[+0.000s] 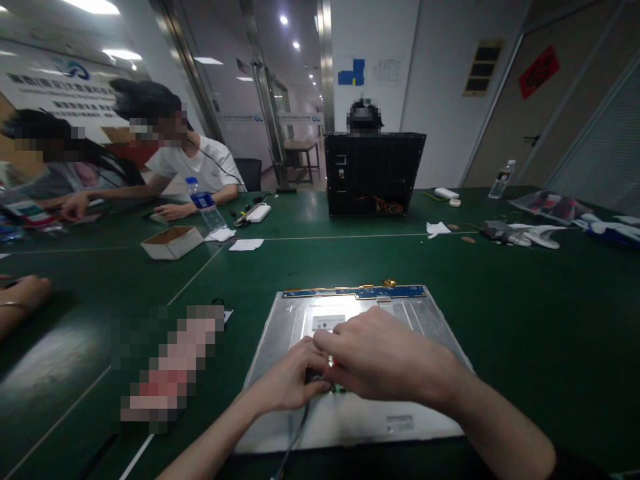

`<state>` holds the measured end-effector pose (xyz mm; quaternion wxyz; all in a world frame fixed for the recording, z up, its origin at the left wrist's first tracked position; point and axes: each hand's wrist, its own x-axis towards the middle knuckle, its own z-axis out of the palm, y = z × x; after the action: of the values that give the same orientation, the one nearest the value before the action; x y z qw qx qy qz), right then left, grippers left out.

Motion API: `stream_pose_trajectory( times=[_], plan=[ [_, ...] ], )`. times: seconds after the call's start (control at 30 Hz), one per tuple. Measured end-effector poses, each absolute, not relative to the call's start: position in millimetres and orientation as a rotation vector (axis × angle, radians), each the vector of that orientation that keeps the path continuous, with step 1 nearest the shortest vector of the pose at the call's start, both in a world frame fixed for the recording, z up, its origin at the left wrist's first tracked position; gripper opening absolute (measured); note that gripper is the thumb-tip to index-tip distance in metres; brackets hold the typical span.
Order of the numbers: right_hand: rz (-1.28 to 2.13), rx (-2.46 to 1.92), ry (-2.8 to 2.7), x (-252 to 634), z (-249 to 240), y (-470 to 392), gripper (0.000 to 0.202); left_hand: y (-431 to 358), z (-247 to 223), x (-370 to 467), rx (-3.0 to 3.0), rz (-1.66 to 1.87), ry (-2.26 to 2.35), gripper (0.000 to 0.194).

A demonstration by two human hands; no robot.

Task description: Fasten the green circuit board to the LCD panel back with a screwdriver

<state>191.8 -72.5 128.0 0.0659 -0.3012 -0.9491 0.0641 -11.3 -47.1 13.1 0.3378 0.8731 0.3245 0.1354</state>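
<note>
A flat silver panel [420,423] lies on the green table in front of me, with a blue circuit strip [400,291] along its far edge. Over the panel's middle, my left hand [295,373] has its fingers bent together beside my right hand [385,353]. The fingertips of both meet at a small green part [340,389], mostly hidden under them. A dark cable [296,443] runs from there towards the near edge. What exactly each hand pinches cannot be made out.
Left of the panel lies a blurred-out pinkish object [175,367]. Farther back are a small open box [173,243], a water bottle [204,203] and a black case [375,173]. Several people sit around the green table [540,333]; another person's hand [23,300] rests at far left.
</note>
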Motion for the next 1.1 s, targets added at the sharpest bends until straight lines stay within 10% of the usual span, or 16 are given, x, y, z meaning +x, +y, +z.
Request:
stream_pose_trajectory(
  times=[1.1],
  plan=[
    [0.176, -0.919, -2.856, 192, 125, -71, 0.018, -48, 17, -12, 2.321, 0.31, 0.852, 0.011]
  ],
)
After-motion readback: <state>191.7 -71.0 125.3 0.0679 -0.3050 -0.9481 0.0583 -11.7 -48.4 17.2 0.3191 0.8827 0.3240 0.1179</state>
